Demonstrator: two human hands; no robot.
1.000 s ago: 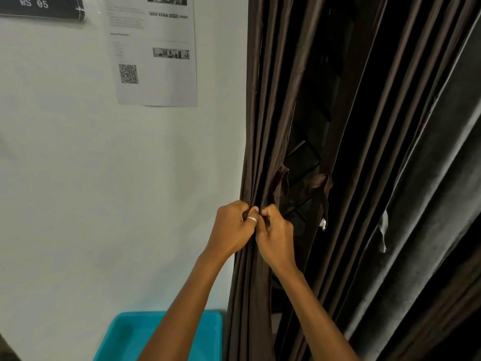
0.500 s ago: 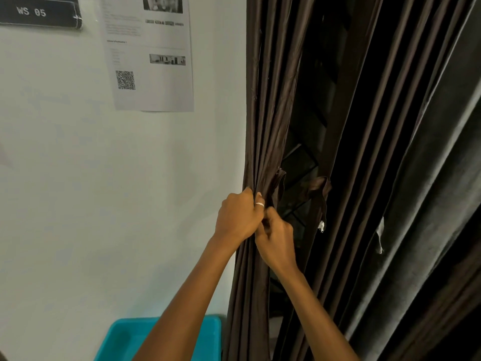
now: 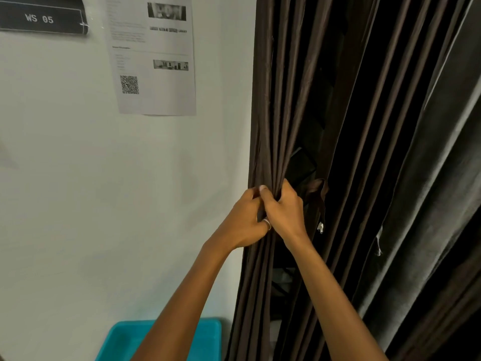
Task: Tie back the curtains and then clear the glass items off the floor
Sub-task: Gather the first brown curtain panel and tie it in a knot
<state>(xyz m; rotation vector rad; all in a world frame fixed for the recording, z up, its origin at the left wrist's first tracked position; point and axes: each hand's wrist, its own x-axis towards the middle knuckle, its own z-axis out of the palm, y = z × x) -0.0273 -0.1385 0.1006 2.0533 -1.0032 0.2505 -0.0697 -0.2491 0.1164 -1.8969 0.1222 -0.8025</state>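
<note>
Hands, the left hand (image 3: 243, 221) and the right hand (image 3: 285, 211), are pressed together and clamped on the gathered dark brown curtain (image 3: 268, 126) beside the wall (image 3: 104, 204), and slippery folds may escape if either grip loosens before tying.

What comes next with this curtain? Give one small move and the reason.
Probably reach the right hand to the loose tie strap hanging just to its right and draw it around the gathered folds. Both hands already pinch the brown curtain into a bunch by the wall, left hand beside right, but nothing wraps the bunch yet.
</note>
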